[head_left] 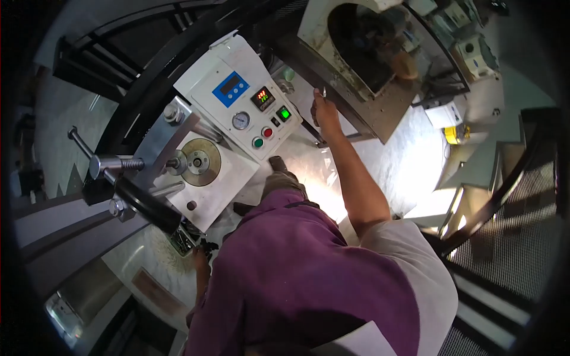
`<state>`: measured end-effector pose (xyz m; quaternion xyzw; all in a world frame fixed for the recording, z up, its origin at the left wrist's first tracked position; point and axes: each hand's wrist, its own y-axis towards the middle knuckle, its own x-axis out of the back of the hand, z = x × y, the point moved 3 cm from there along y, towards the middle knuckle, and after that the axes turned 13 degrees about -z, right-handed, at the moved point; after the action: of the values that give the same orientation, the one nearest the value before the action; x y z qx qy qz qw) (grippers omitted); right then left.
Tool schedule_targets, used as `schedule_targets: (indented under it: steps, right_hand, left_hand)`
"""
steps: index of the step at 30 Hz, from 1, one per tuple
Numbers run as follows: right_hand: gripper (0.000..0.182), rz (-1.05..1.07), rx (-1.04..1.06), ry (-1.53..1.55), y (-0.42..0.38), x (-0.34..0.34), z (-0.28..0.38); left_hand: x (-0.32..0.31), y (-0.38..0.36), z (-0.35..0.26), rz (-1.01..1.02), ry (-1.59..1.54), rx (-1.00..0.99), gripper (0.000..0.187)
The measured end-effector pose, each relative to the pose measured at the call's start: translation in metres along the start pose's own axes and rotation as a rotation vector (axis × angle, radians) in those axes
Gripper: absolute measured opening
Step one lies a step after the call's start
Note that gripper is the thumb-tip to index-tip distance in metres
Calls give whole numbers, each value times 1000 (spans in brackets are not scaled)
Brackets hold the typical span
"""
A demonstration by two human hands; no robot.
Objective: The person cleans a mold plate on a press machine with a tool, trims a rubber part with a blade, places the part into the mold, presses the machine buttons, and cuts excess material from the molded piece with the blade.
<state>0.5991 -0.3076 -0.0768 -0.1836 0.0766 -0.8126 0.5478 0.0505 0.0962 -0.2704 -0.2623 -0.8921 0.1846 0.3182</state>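
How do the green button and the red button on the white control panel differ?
The green button sits lower-left in the frame; the red button sits upper-right of it. They differ in colour, and the green one looks slightly larger. Both are round, unlit, and side by side on the control panel, below the gauge.

A single head view is given, taken from above and aimed steeply down along the wearer's own body. A fisheye bend is seen, with dark corners all round the frame. The purple shirt (297, 279) is caught very close, filling the lower centre. The control panel (237, 98) is looked down on at upper left, near at hand. The floor (409, 160) is seen farther off at right. No second view is offered.
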Motion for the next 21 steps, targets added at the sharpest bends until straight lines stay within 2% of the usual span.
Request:
schedule_targets:
  steps: [1, 2, 3, 4, 5, 6, 8, 10, 12, 14, 16, 17, 19, 20, 21]
  right_hand:
    - [36, 81, -51, -2, 9, -14, 4]
    - [33, 166, -105, -5, 18, -30, 7]
    - [23, 202, -70, -101, 28, -44, 8]
    - [23, 235, -73, -101, 41, -57, 9]
    - [20, 271, -144, -33, 54, -69, 6]
    - [17, 303, -219, 34, 69, -80, 0]
    - [17, 358, -232, -24, 104, -99, -24]
    - [17, 477, -146, -203, 124, -117, -38]
    - [16, 562, -189, -283, 132, -137, -43]
    - [18, 580, -233, -167, 131, -154, -53]
    - [22, 758, -284, -241, 125, -163, -47]
    - [22, 797, -284, -302, 124, -170, -50]
    - [22, 830, -287, -372, 134, -175, -66]
    - [23, 832, -343, -300, 140, -180, -73]
    - [24, 840, -397, -227, 149, -190, -83]
  left_hand:
    - [-7, -17, -25, 31, 58, 126, 22]
    - [-10, -25, -26, -2, 49, 134, 22]
    - [-15, -33, -23, 31, 30, 206, 23]
    - [-20, -40, -11, 69, 9, 279, 24]
    - [-24, -39, 25, 29, 8, 225, 25]
    - [-32, -48, 24, 7, 2, 236, 25]
    - [-42, -72, 10, 19, 214, 107, 24]
    - [-57, -96, -4, 36, 415, -5, 24]
    - [-87, -112, -25, 38, 583, -107, 23]
    - [-99, -136, -48, -206, 669, -258, 28]
    - [-114, -153, -71, -329, 64, 193, 33]
    - [-120, -162, -62, -344, 53, 212, 33]
    - [-129, -174, -44, -401, -212, 348, 39]
    - [-130, -186, -43, -410, -218, 357, 39]
    - [-129, -201, -61, -442, -33, 261, 41]
